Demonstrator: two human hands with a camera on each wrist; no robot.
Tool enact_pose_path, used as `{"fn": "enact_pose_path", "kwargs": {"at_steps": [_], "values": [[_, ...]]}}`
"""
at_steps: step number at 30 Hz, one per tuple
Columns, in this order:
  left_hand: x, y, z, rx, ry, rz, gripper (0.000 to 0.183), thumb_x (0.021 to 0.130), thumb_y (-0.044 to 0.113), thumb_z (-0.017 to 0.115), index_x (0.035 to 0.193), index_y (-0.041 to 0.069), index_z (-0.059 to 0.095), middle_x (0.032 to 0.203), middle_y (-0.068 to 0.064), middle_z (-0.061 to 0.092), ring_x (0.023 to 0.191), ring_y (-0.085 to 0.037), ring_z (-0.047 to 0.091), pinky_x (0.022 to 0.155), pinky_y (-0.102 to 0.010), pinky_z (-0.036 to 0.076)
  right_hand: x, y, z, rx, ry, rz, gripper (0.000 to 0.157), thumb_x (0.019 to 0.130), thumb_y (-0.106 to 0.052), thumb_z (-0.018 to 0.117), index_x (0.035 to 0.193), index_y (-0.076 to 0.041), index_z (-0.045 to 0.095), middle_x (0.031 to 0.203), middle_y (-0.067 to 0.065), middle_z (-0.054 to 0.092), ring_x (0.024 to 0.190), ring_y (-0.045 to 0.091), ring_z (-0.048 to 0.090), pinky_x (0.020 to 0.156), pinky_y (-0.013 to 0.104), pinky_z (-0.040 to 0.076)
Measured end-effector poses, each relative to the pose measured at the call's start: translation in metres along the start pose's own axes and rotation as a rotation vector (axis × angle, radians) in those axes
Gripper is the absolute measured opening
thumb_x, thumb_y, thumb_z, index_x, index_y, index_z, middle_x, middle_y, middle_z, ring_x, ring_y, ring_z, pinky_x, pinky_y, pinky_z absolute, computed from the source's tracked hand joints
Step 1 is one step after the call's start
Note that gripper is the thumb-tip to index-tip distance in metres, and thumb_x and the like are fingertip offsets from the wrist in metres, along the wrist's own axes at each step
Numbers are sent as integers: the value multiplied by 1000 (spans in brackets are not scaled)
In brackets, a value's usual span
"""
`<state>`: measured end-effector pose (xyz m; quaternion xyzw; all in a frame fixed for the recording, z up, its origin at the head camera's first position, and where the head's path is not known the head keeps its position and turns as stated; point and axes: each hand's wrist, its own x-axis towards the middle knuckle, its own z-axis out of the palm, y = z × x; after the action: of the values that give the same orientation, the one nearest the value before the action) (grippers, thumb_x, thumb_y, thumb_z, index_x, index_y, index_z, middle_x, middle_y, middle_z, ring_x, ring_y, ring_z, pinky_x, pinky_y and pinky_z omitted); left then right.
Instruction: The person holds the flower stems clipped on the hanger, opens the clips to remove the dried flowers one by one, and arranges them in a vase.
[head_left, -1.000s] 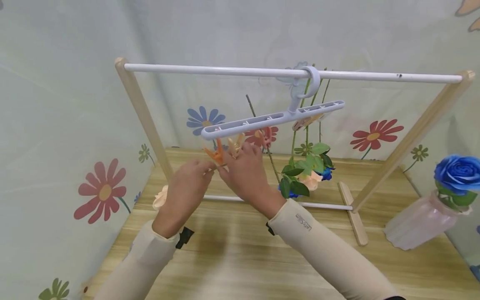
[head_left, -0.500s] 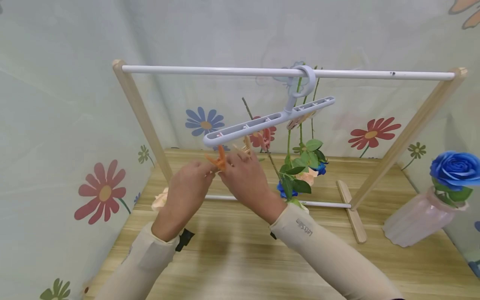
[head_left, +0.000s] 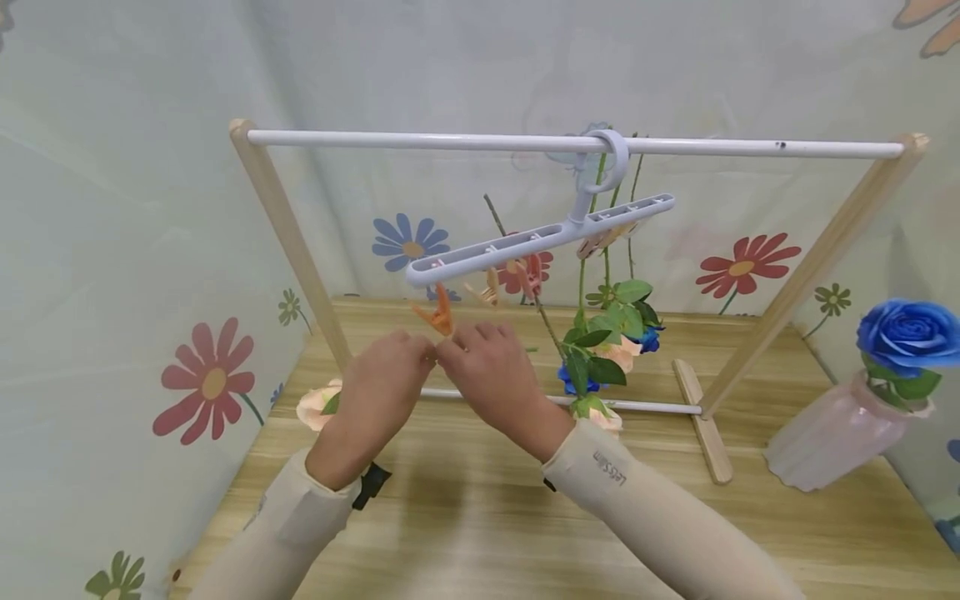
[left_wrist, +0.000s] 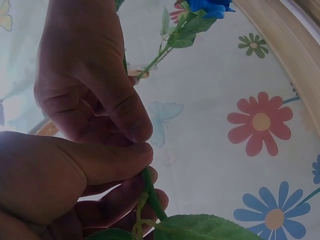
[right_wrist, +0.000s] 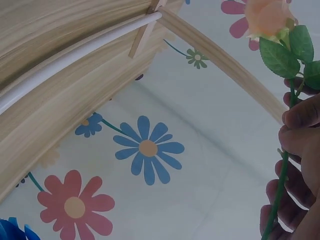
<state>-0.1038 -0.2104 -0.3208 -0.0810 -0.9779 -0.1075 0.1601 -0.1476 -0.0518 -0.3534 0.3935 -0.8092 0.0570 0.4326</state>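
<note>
A peach rose (right_wrist: 270, 19) with a green stem is held by both hands. My left hand (head_left: 378, 379) pinches the stem just below the leaves, with the flower out to its left. Close beside it, my right hand (head_left: 491, 379) holds the stem farther along; its fingers curl behind the stem (right_wrist: 281, 187) in the right wrist view. Just above the hands, an orange clip (head_left: 438, 317) dangles from the low left end of a tilted grey hanger (head_left: 517, 243). Cream (head_left: 490, 289) and pink clips (head_left: 530, 275) hang further along.
The hanger hooks over the white rail (head_left: 420, 142) of a wooden rack. Several blue and peach roses (head_left: 618, 352) hang upside down under its right half. A pink vase (head_left: 843, 433) with a blue rose (head_left: 909, 337) stands at the right. A patterned wall is behind.
My right hand has moved down, off the orange and cream clips, which now hang uncovered. Both hands keep the rose stem, slightly lower than before. The hanger has shifted a little.
</note>
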Motion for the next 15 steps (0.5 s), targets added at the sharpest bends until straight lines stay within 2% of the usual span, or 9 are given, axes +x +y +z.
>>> {"fn": "enact_pose_path", "kwargs": {"at_steps": [4,7,11,15], "values": [[-1,1,0,3,-8,-2,7,94,15,70,92,14,76,79,-6,66,68,-22,61,55,-42,54,-3,-2,-2,18,-56,7,3,94,-16,73,97,-15,72,80,0,64,75,19,63,64,31,50],[-2,1,-1,-21,-26,-9,8,93,17,71,96,14,78,86,-6,71,77,-24,67,61,-43,57,-4,-2,-3,42,-80,21,2,95,-14,72,96,-15,73,80,1,64,75,19,63,64,30,50],[-2,-1,-5,-51,-51,-29,16,93,25,73,104,15,78,100,-5,76,91,-25,72,68,-44,59,-7,-3,-3,67,-56,27,5,94,-11,72,90,-14,73,79,1,65,73,18,63,61,29,51],[-2,-5,-10,-91,-23,-33,19,96,28,70,105,13,77,106,-5,77,94,-25,73,69,-43,59,-11,-4,-5,83,-16,33,14,96,-6,66,85,-13,70,76,1,65,69,18,63,55,27,49]]}}
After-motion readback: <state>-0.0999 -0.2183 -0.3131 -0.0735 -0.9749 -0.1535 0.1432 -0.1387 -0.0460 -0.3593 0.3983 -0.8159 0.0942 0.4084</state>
